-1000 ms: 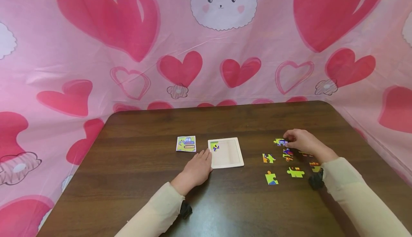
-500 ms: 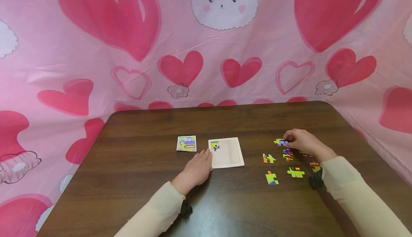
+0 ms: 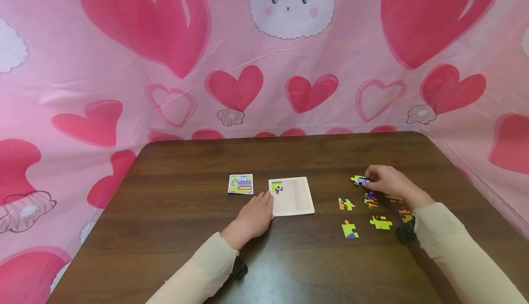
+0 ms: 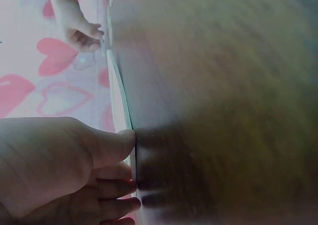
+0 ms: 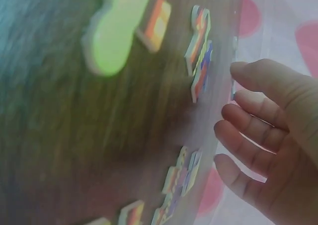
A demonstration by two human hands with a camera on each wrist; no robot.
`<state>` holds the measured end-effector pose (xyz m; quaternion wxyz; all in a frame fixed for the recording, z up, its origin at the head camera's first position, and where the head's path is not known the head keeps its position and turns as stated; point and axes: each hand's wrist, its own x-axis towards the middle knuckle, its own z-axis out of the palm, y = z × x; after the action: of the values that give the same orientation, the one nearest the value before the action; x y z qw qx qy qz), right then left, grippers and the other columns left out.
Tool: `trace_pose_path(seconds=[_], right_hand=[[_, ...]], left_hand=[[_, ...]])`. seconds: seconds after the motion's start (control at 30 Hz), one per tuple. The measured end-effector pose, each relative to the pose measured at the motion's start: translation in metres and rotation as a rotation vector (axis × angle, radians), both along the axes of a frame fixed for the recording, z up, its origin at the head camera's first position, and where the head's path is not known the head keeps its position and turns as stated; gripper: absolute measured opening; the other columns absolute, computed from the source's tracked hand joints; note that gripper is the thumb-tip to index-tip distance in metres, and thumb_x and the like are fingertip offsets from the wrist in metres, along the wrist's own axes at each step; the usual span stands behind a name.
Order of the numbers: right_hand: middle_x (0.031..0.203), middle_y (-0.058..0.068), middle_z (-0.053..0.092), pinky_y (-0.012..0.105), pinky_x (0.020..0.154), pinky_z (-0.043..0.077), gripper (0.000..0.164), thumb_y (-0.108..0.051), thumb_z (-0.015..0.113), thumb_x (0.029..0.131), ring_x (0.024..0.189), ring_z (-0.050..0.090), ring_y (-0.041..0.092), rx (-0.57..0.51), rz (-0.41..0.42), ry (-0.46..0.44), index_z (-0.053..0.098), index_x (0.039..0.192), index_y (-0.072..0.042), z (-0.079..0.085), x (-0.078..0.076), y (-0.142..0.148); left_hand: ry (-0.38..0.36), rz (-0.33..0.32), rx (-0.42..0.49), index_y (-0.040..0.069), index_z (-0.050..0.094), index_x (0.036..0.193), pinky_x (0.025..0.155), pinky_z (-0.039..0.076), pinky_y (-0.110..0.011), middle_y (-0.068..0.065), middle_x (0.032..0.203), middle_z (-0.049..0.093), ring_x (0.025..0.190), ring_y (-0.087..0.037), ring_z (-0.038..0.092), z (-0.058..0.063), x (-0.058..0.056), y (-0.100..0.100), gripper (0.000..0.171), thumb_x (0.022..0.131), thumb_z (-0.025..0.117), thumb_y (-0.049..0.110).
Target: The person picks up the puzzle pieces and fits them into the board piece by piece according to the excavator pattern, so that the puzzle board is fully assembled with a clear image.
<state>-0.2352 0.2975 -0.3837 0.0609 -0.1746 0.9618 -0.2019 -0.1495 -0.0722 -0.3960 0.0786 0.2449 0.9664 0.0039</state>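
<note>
My left hand (image 3: 253, 214) lies at the left edge of a white puzzle frame (image 3: 291, 213), its straight fingertips touching the rim. In the left wrist view, the thumb and fingers meet the frame's thin edge (image 4: 118, 91). One green-and-blue puzzle piece (image 3: 278, 188) sits in the frame's upper left corner. On the right, my right hand (image 3: 388, 181) pinches a yellow-and-blue puzzle piece (image 3: 360, 180) between thumb and index finger, slightly above the table. The right wrist view shows only a sliver of that piece behind the fingertips; the other fingers hang loosely curled.
Several loose puzzle pieces lie around the right hand, among them a green one (image 3: 380, 222), a yellow-green one (image 3: 350, 229) and a blue-and-red one (image 3: 370, 199). A square picture card (image 3: 240, 184) of an excavator lies left of the frame. Behind the table (image 3: 297, 258) hangs a pink heart-patterned cloth (image 3: 272, 60).
The right hand has lifted the yellow-and-blue puzzle piece slightly off the table. The left hand stays at the frame. The head view has shifted a little.
</note>
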Motion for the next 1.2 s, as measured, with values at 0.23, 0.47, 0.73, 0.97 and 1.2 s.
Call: trace_pose_path(seconds=[0.23,0.47,0.73,0.97,1.2], right_hand=[[0.075,0.001,0.058,0.04,0.065,0.047,0.02,-0.01,0.073,0.077,0.069,0.053,0.018,-0.068,0.023,0.071,0.058,0.086,-0.002,0.007,0.003,-0.015],[0.076,0.0,0.058,0.037,0.065,0.047,0.022,-0.011,0.074,0.077,0.07,0.053,0.017,-0.099,0.057,0.12,0.059,0.09,-0.002,0.013,0.003,-0.036],[0.079,0.001,0.059,0.038,0.066,0.049,0.023,-0.01,0.074,0.076,0.072,0.054,0.018,-0.138,0.098,0.133,0.06,0.091,-0.002,0.018,0.002,-0.065],[0.079,0.001,0.059,0.037,0.069,0.049,0.023,-0.011,0.076,0.074,0.075,0.057,0.021,-0.136,0.134,0.144,0.061,0.09,-0.004,0.022,0.001,-0.095],[0.079,0.0,0.058,0.035,0.069,0.049,0.023,-0.014,0.078,0.074,0.073,0.055,0.017,-0.113,0.16,0.121,0.062,0.09,-0.008,0.02,0.001,-0.122]], left_hand=[[-0.008,0.006,-0.003,-0.005,0.041,0.134,0.104,0.029,-0.037,-0.017,0.14,0.037,0.128,-0.029,0.035,0.0,0.0,0.0,0.047,0.095,0.049,0.02],[-0.007,0.005,-0.006,-0.006,0.041,0.134,0.104,0.028,-0.037,-0.017,0.14,0.037,0.128,-0.029,0.035,0.0,0.0,0.0,0.047,0.095,0.048,0.02],[0.0,0.003,0.004,-0.006,0.041,0.134,0.104,0.029,-0.037,-0.017,0.14,0.038,0.128,-0.03,0.035,0.0,0.001,0.0,0.047,0.095,0.049,0.02],[0.007,0.001,0.009,-0.006,0.042,0.133,0.104,0.029,-0.037,-0.018,0.139,0.039,0.127,-0.03,0.036,0.001,0.001,0.0,0.047,0.094,0.05,0.02],[-0.003,0.006,0.002,-0.005,0.042,0.134,0.104,0.029,-0.037,-0.017,0.14,0.038,0.128,-0.029,0.035,0.001,0.001,0.001,0.047,0.095,0.049,0.02]])
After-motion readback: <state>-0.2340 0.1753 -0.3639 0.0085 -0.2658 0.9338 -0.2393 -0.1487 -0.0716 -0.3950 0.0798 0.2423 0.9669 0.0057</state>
